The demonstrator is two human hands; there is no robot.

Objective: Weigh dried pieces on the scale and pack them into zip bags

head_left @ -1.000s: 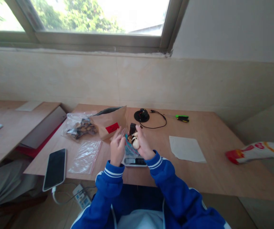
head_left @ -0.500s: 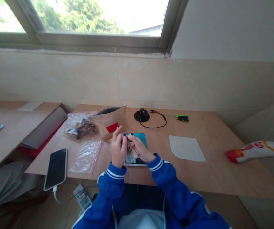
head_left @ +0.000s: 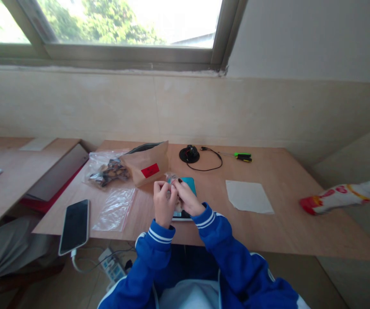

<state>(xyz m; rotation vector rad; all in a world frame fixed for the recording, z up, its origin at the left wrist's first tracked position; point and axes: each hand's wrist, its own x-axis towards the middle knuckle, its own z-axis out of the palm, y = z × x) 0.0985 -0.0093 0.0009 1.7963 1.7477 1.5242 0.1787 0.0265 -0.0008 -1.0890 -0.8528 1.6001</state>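
Note:
My left hand (head_left: 164,204) and my right hand (head_left: 188,197) meet above the teal notebook-like item (head_left: 189,183), which they partly cover. The fingers of both are closed in a pinch on a small clear plastic bag (head_left: 171,176), whose crinkled edge sticks out beyond the fingertips. Brownish contents show faintly below the hands, too hidden to name. To the left of my left hand lies a flat clear zip bag (head_left: 115,210). Behind the hands stands a brown paper pouch (head_left: 144,161) with a red label.
A clear bag of dark brown pieces (head_left: 112,171) lies left of the pouch. Further off are a black round device with a cable (head_left: 189,153) and screwdrivers (head_left: 243,157). Right are white paper (head_left: 249,196) and a bottle (head_left: 339,196); a phone (head_left: 74,227) overhangs the front edge.
My left hand's raised finger has curled in, and both hands have drawn together. The plastic edge now pokes out above the fingertips; the red strip under my right hand is hidden.

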